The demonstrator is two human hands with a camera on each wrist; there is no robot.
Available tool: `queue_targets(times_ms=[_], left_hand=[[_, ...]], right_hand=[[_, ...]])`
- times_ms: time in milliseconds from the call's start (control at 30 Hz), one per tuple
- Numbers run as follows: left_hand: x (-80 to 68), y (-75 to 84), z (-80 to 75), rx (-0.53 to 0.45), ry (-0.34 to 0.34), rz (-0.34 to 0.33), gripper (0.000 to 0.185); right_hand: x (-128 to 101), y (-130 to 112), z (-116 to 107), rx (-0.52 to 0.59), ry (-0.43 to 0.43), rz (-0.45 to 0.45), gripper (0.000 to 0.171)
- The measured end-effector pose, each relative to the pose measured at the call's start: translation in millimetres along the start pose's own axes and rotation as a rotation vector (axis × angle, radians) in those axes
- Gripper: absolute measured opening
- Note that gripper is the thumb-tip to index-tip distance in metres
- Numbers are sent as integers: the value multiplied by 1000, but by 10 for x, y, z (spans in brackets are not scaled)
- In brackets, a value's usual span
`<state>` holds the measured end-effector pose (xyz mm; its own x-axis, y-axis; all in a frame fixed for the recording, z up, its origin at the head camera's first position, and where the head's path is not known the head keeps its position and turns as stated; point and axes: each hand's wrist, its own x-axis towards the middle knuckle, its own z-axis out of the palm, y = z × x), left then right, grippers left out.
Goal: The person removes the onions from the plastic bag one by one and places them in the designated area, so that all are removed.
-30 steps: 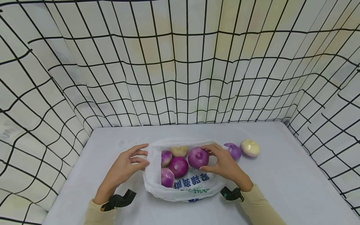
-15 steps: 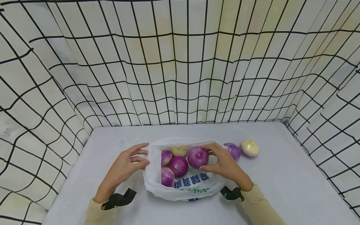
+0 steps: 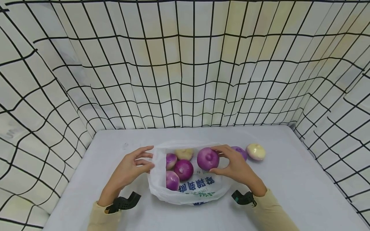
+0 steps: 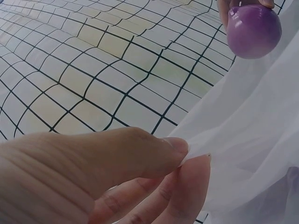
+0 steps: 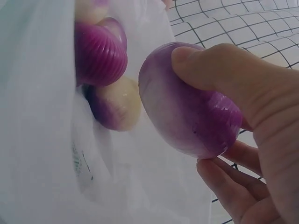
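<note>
A white plastic bag (image 3: 157,189) with blue printed characters lies with its mouth open on the table, several onions inside it. My left hand (image 3: 130,168) pinches the bag's left edge between thumb and forefinger, as the left wrist view shows. In my right hand (image 3: 238,166) a purple onion (image 3: 208,159) is held between thumb and fingers, over the right part of the bag mouth. A dark striped onion (image 3: 183,170) lies in the middle of the bag, with a pale yellowish onion (image 3: 184,154) behind it. Two purple-and-white onions sit at the left, partly hidden by the bag's edge.
On the white table (image 3: 289,179), right of the bag, lie a pale onion (image 3: 255,151) and a purple onion (image 3: 240,152) partly hidden by my right hand. A black net (image 3: 193,86) over pale walls rises along the back and both sides.
My right hand has moved slightly to the right and away, carrying the purple onion with it. The left hand keeps its pinch on the bag's edge.
</note>
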<state>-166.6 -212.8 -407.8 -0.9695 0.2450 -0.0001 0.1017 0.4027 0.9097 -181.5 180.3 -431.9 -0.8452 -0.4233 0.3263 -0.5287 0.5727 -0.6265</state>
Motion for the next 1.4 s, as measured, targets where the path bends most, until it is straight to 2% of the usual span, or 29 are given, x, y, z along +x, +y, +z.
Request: queue_targets(times_ms=[267, 567, 900, 1100, 1400], left_hand=[[1, 3, -3, -15, -12, 13, 70], [-4, 14, 1, -15, -15, 12, 69], [-9, 35, 17, -13, -13, 21, 69], [-8, 28, 19, -15, -11, 20, 69], [-5, 31, 22, -12, -13, 23, 69]], right_hand=[[-77, 46, -106, -73, 40, 7, 79], [-178, 65, -236, -126, 52, 62, 78], [-301, 116, -343, -168, 112, 50, 76], [-361, 166, -382, -186, 128, 51, 78], [-439, 220, -452, -138, 127, 69, 81]])
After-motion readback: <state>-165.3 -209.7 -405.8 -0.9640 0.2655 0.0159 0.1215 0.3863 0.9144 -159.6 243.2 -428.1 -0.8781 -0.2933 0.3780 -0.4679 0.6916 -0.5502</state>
